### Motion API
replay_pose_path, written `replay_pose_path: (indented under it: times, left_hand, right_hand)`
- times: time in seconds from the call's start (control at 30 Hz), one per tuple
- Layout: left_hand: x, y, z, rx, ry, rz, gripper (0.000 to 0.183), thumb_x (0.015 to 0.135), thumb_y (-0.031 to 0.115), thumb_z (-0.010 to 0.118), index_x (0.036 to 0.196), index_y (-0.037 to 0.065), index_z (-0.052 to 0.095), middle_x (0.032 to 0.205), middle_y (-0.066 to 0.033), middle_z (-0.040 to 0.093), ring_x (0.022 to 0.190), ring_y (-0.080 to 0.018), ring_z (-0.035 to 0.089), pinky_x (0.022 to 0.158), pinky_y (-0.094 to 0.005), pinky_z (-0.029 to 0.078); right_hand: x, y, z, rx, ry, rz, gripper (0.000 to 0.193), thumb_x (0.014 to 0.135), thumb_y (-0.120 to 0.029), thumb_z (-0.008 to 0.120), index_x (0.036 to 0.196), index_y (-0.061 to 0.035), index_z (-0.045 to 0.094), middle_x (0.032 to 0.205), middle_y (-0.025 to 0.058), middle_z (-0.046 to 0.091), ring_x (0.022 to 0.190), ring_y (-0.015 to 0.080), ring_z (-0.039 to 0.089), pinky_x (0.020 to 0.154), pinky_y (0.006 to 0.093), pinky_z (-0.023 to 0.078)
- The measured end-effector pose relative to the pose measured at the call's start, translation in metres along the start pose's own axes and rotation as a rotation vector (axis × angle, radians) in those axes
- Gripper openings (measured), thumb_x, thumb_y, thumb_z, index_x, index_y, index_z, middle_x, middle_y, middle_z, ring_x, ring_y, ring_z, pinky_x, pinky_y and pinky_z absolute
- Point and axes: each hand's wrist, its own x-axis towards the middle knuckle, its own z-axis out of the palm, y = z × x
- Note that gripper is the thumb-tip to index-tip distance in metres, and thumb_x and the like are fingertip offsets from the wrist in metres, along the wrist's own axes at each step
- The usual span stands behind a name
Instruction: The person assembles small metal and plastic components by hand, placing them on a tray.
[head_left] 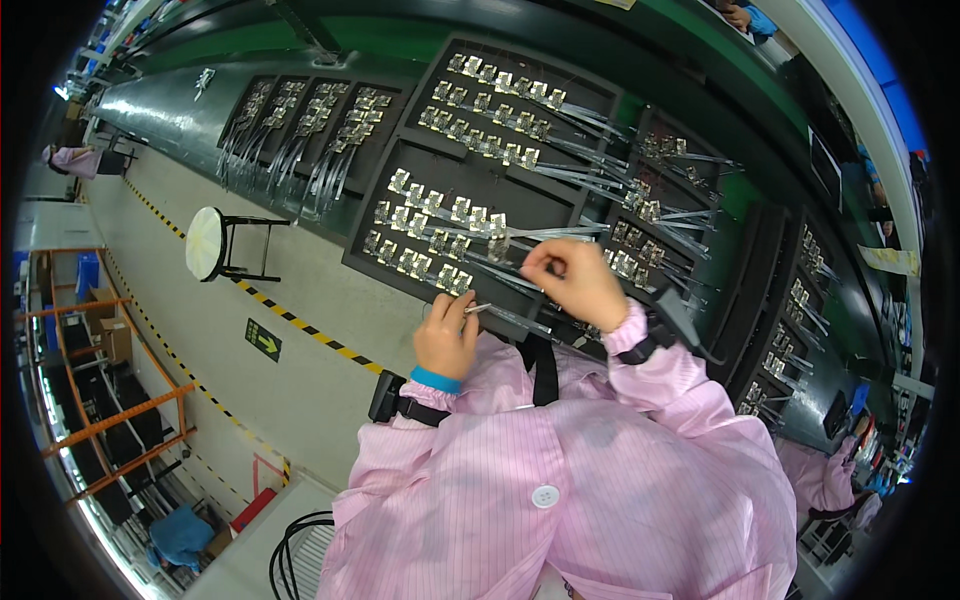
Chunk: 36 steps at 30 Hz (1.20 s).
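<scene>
A dark tray (530, 196) lies in front of me, holding rows of small metallic electronic modules (461, 209) with flat silvery cables (572, 228) trailing right. My left hand (445, 337) is at the tray's near edge, fingers closed around a thin silvery piece (478, 308); whether it belongs to a cable there, I cannot tell. Over the right part of the tray, my right hand (580, 284) is closed in a pinch. Something small and dark shows at its fingertips, too unclear to name. Beside those fingertips is a blurred module (498, 247).
Beyond stands another filled tray (484, 168); further trays of modules lie at the left (262, 150) and right (786, 352). A round stool (207, 244) and an orange rack (110, 405) stand to the left. Another person (822, 475) sits at the lower right.
</scene>
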Motion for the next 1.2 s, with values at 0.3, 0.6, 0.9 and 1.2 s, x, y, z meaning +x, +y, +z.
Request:
replay_pose_path:
  times: [0.3, 0.6, 0.9, 1.2]
  left_hand:
    - [0.009, 0.007, -0.001, 0.079, -0.034, 0.079, 0.032, 0.076, 0.010, 0.061, 0.108, 0.012, 0.063, 0.080, -0.0053, 0.052, 0.068, -0.0227, 0.057, 0.057, -0.0342, 0.047]
    - [0.020, 0.011, 0.006, 0.159, -0.115, 0.168, 0.039, 0.073, 0.009, 0.061, 0.112, 0.011, 0.062, 0.079, -0.0066, 0.048, 0.067, -0.0235, 0.055, 0.056, -0.0352, 0.046]
    - [0.011, 0.011, 0.004, 0.120, -0.022, 0.090, 0.033, 0.075, 0.008, 0.063, 0.108, 0.012, 0.064, 0.079, -0.0056, 0.049, 0.064, -0.0207, 0.054, 0.056, -0.0331, 0.045]
    - [0.010, 0.013, 0.005, 0.151, -0.034, 0.090, 0.035, 0.074, 0.007, 0.063, 0.108, 0.012, 0.064, 0.080, -0.0050, 0.048, 0.064, -0.0206, 0.054, 0.056, -0.0330, 0.045]
  right_hand:
    - [-0.003, 0.031, 0.059, -0.199, 0.095, -0.040, 0.013, 0.071, -0.013, 0.066, 0.079, -0.0032, 0.063, 0.073, 0.0103, 0.064, 0.079, 0.0280, 0.060, 0.069, 0.0363, 0.048]
    - [-0.009, 0.095, -0.072, -0.292, 0.496, 0.138, 0.011, 0.074, -0.014, 0.065, 0.078, -0.0044, 0.067, 0.075, 0.0129, 0.064, 0.064, 0.0262, 0.062, 0.060, 0.0325, 0.048]
    - [-0.006, 0.220, -0.158, -0.680, 0.242, 0.122, 0.022, 0.066, -0.007, 0.070, 0.087, -0.0093, 0.063, 0.090, 0.0085, 0.055, 0.098, 0.0277, 0.051, 0.082, 0.0359, 0.043]
    - [0.001, 0.223, -0.168, -0.758, 0.218, 0.047, 0.019, 0.065, -0.008, 0.072, 0.079, -0.0066, 0.060, 0.084, 0.0089, 0.057, 0.089, 0.0282, 0.052, 0.078, 0.0357, 0.044]
